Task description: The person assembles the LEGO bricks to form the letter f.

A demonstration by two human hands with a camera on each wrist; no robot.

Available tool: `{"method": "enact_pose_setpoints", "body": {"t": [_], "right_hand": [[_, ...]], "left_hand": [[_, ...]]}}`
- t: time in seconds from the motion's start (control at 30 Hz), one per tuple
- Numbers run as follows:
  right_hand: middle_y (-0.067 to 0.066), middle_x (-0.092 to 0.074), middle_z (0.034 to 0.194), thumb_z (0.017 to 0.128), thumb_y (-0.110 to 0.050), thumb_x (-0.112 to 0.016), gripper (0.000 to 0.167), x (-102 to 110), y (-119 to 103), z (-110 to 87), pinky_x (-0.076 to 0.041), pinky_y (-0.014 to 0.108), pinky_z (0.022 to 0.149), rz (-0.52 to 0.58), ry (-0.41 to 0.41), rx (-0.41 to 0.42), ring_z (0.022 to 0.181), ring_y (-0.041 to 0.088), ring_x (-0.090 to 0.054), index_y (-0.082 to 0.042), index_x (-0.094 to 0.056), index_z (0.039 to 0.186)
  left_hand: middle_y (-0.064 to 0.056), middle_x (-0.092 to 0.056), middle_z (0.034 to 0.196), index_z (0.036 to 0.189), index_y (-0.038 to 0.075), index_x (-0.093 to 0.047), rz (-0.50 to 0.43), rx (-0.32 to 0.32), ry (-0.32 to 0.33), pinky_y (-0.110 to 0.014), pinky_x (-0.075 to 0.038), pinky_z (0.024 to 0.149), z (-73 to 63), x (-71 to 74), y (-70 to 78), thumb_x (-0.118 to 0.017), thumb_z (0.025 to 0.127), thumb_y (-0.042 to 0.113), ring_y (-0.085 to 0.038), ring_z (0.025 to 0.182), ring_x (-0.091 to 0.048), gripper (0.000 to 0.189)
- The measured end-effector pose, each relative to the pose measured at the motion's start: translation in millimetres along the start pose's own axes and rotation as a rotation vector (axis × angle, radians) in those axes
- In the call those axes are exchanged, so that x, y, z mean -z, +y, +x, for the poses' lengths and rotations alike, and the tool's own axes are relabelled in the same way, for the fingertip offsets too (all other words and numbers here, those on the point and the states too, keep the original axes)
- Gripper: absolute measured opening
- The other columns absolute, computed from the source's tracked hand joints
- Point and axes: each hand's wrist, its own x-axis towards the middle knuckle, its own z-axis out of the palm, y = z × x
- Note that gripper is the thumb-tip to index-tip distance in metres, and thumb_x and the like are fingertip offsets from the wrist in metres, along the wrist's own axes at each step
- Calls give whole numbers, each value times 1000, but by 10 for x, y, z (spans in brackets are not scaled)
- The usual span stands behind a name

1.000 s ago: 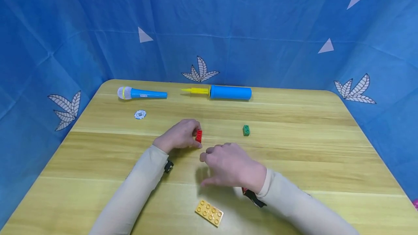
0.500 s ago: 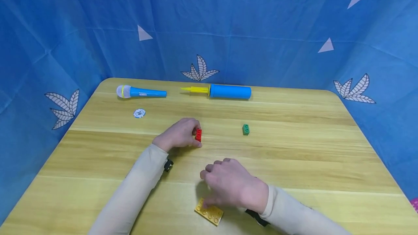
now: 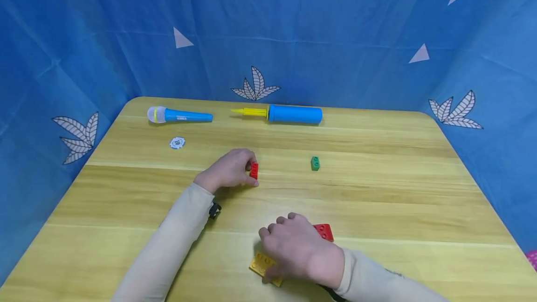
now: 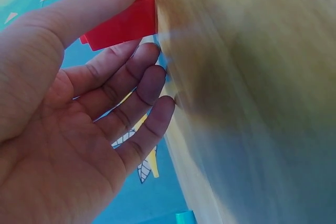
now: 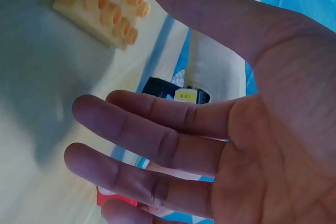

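Observation:
My left hand (image 3: 230, 169) pinches a small red toy building brick (image 3: 254, 171) on the table, left of the middle. In the left wrist view the thumb lies along one side of that red brick (image 4: 123, 24), and the other fingers are loosely bent by the tabletop. At the front, my right hand (image 3: 299, 250) hovers over a yellow building brick (image 3: 261, 263) with several studs, partly covering it in the head view. From the right wrist, the fingers look spread, holding nothing, with the thumb tip close to the yellow brick (image 5: 84, 11).
A larger red brick (image 3: 324, 232) shows partly behind the right hand. Farther back lies a small green brick (image 3: 315, 163). Along the far side are a toy microphone (image 3: 184, 115), a blue and yellow hand pump (image 3: 293, 114) and a round chip (image 3: 177, 142).
My right hand has come toward the front, over the yellow brick, uncovering the larger red brick behind it. The left hand stays at the small red brick.

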Motion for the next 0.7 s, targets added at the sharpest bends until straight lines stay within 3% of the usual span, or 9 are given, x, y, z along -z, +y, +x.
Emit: {"method": "enact_pose_setpoints", "body": {"t": [0.7], "right_hand": [[-8, -52, 74, 70, -70, -74, 57, -129, -177, 40, -35, 33, 70, -101, 20, -40, 69, 11, -47, -19, -62, 93]], "left_hand": [[-5, -55, 82, 94, 8, -60, -17, 18, 18, -32, -41, 68, -13, -30, -27, -89, 75, 24, -20, 77, -49, 38]]}}
